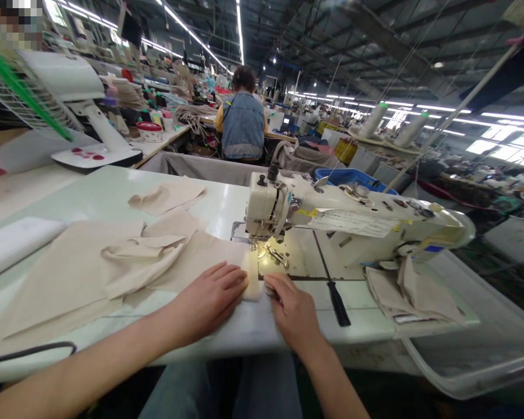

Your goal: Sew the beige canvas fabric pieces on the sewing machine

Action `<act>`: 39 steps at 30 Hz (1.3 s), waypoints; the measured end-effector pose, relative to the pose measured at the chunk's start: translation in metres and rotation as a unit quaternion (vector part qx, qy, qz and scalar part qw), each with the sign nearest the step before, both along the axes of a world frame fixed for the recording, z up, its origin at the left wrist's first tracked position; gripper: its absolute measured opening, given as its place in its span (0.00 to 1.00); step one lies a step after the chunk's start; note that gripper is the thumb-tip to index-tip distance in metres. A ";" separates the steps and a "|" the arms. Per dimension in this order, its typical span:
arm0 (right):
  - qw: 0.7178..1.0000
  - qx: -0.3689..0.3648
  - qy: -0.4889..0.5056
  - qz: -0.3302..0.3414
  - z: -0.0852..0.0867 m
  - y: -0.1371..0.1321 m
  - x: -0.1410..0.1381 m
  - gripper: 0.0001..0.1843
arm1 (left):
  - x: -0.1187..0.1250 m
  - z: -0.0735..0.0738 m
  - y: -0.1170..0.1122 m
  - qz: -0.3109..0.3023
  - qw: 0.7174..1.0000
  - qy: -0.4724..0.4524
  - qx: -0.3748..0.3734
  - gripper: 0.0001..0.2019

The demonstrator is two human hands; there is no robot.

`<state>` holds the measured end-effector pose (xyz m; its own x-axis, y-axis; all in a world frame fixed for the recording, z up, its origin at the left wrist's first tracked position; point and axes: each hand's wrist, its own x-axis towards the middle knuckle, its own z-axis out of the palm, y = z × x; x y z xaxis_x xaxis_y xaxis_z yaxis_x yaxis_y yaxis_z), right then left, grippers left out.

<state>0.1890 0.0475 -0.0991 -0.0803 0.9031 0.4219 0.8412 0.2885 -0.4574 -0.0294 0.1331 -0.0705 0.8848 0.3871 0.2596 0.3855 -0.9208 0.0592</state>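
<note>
My left hand [209, 295] lies palm down with fingers stretched over a beige fabric piece [218, 255], near its folded right edge. That edge carries a pale yellowish strip [253, 276] and runs up to the needle area of a white sewing machine [353, 218]. Just right of the strip, my right hand [291, 305] is closed, thumb and fingers curled together. Something small and dark shows within its grip, too hidden to name. A lit metal guide [276, 254] sits on the machine bed beyond it.
A black-handled screwdriver [339, 304] lies right of my right hand. Folded beige fabric [413, 291] rests at the table's right end, beside a translucent bin [471, 372]. More beige fabric [78, 256] spreads leftward. A white fan [74, 81] stands back left; a person [243, 125] sits ahead.
</note>
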 end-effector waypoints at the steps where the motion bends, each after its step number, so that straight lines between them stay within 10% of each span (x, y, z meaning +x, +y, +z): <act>1: 1.000 -0.013 -0.009 -0.004 0.001 -0.006 -0.002 0.26 | -0.002 -0.001 -0.005 -0.009 1.000 -0.001 0.011 0.14; 39: 0.991 -0.079 -0.093 0.058 0.009 -0.013 -0.017 0.28 | -0.003 -0.004 -0.018 -0.008 0.999 0.002 0.032 0.11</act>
